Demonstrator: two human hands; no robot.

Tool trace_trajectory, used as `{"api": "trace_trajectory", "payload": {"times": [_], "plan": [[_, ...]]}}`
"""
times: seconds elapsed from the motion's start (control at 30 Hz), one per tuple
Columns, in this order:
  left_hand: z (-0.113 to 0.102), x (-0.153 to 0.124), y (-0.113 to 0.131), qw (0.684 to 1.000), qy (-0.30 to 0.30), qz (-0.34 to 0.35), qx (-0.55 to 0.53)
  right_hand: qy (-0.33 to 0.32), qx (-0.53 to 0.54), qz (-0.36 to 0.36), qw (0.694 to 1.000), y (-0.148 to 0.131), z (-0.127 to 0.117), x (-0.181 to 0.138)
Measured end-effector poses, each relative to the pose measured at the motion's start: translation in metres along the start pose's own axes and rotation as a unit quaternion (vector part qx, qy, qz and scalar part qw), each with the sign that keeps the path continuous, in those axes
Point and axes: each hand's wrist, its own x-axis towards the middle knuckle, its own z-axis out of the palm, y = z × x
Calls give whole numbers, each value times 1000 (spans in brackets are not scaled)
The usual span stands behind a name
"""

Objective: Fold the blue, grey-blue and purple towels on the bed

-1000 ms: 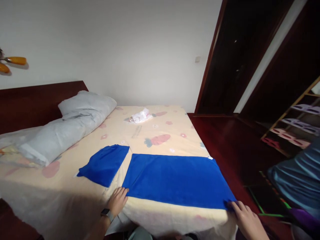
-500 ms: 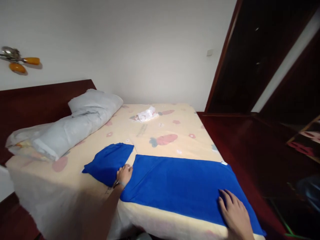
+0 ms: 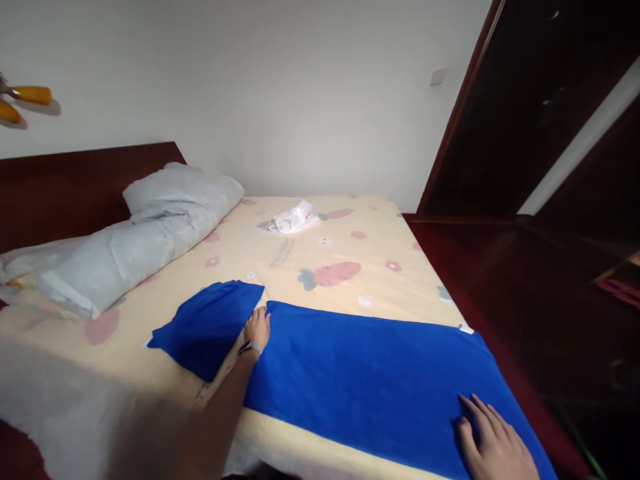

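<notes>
A large blue cloth (image 3: pixel 370 373), perhaps a towel, lies spread in a long rectangle on the bed, with a small white tag (image 3: pixel 466 329) at its far right corner. My left hand (image 3: pixel 259 328) rests at the cloth's left edge near the far corner, fingers together and stretched away from me. Toward the right end, my right hand (image 3: pixel 497 437) lies on the cloth with its fingers extended and slightly spread. A smaller, rumpled blue cloth (image 3: pixel 210 323) sits just left of my left hand, a narrow strip of bedsheet between the two cloths.
The patterned bedsheet (image 3: pixel 330 273) covers the bed. A rolled grey quilt (image 3: pixel 140 247) lies along the dark headboard (image 3: pixel 90 180). Toward the wall is a white plastic packet (image 3: pixel 294 217). Beyond the bed's right edge is dark red floor (image 3: pixel 450 250).
My left hand has slid toward the large cloth's far left corner, and the diagonal crease there has flattened. The right hand stays on the cloth's right part. The view has shifted slightly.
</notes>
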Motion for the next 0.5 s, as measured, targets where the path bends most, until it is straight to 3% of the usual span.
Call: {"api": "trace_trajectory", "payload": {"times": [0.13, 0.33, 0.4, 0.5], "plan": [[-5, -27, -16, 998, 16, 45, -39, -2, -27, -8, 1000, 2, 0, -1], [-20, -123, -67, 983, 36, 177, -27, 10, -4, -43, 999, 5, -1, -2], [-23, -145, -76, 983, 54, 178, -4, 16, 6, -36, 999, 3, -3, -2], [-24, -156, -80, 987, 62, 146, 16, 13, 10, -24, 1000, -2, -8, -2]]}}
